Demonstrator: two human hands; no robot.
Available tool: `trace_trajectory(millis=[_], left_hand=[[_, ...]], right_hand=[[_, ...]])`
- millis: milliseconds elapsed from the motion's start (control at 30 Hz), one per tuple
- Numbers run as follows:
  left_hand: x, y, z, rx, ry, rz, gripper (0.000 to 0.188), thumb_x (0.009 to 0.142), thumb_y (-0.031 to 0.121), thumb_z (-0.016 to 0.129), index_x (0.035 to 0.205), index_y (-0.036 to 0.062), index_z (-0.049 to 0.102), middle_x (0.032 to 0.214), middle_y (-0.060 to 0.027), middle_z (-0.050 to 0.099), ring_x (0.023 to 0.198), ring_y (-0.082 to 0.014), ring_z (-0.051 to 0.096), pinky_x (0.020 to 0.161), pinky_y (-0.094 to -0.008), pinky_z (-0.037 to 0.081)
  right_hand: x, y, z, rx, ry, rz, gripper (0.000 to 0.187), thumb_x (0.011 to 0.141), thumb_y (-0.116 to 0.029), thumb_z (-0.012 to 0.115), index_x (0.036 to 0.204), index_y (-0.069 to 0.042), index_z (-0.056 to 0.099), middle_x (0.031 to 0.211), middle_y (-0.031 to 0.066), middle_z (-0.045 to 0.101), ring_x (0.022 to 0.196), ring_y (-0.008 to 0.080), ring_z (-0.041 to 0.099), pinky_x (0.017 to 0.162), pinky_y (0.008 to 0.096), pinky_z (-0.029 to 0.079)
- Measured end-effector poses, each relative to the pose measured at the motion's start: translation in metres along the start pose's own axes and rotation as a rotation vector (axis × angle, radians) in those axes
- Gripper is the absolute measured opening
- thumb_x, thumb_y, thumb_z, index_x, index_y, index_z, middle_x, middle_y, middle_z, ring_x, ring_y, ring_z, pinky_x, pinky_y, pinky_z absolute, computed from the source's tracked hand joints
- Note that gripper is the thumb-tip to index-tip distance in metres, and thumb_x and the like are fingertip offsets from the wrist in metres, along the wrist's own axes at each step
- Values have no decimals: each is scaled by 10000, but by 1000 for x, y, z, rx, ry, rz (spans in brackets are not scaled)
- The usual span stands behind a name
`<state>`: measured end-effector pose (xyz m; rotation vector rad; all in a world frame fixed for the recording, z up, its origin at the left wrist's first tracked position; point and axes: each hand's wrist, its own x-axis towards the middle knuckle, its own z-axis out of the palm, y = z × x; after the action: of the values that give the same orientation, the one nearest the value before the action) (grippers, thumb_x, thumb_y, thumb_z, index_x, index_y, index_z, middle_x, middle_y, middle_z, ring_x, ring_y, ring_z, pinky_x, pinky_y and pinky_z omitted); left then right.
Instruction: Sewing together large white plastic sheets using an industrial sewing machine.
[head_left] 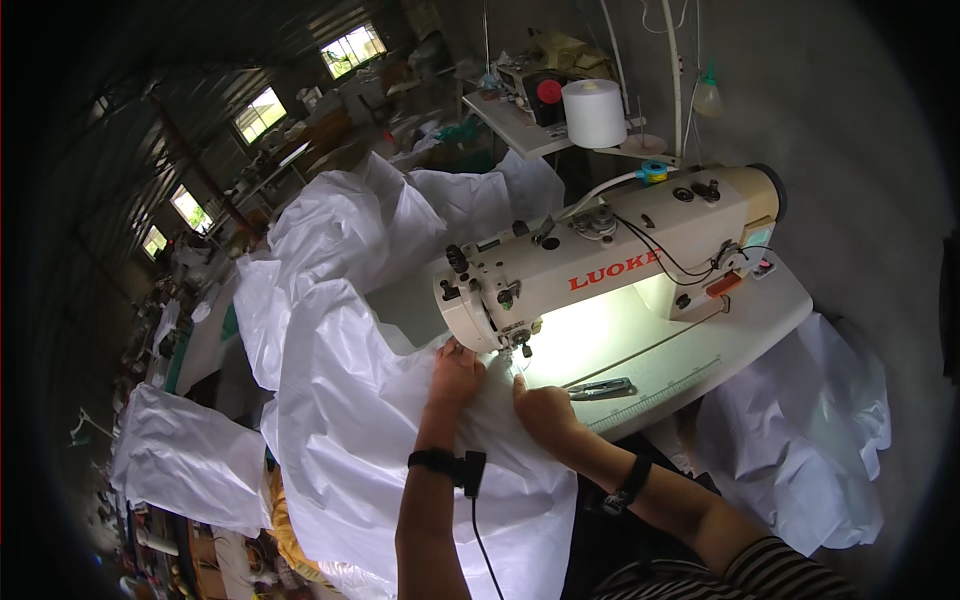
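White sheet fabric (350, 400) lies spread across the left of a sewing machine (610, 250) and runs under its needle area (518, 345). On the fabric, just left of the needle, rests my left hand (458, 375), fingers laid forward and their tips partly covered by the machine head. My right hand (545, 412) is at the fabric's edge in front of the needle, with thumb and forefinger together on the cloth and the other fingers curled. Metal thread snips (602, 388) lie on the machine bed (660, 375), right of that hand.
More white fabric (800, 430) hangs at the bed's right end. A white thread cone (594, 113) stands behind the machine near a thread stand pole (672, 80). Bunched fabric (330, 220) is heaped at the far left. A cable runs from my left wrist.
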<state>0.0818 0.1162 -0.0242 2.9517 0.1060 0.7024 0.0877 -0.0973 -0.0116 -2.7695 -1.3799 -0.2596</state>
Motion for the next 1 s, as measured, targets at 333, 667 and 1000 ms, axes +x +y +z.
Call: trace_trajectory(millis=[333,667,1000], left_hand=[[-187,176,-108,-929,-440,-374,523,839,212,755,1279,51,524,1216,-141,614,1043,-308,641,860,-387,546],[-293,245,-40,-115,-211,-597,951,681,346,831,1459,89,349,1428,-178,417,1325,-358,413,1102,-558,289],[-321,230,-88,-536,58,-1162,128,942,99,597,988,-3,659,820,-108,686,753,-191,647,705,-339,497]], right_hand=[[-160,54,-29,869,-537,-77,279,940,-306,613,1007,-48,695,883,129,666,852,298,673,730,400,541],[-182,-2,0,1114,-354,-419,169,901,-224,637,979,-80,674,841,113,675,789,323,667,710,395,528],[-204,61,3,1097,-224,-279,155,906,-197,651,957,-55,684,867,109,690,793,315,679,696,376,546]])
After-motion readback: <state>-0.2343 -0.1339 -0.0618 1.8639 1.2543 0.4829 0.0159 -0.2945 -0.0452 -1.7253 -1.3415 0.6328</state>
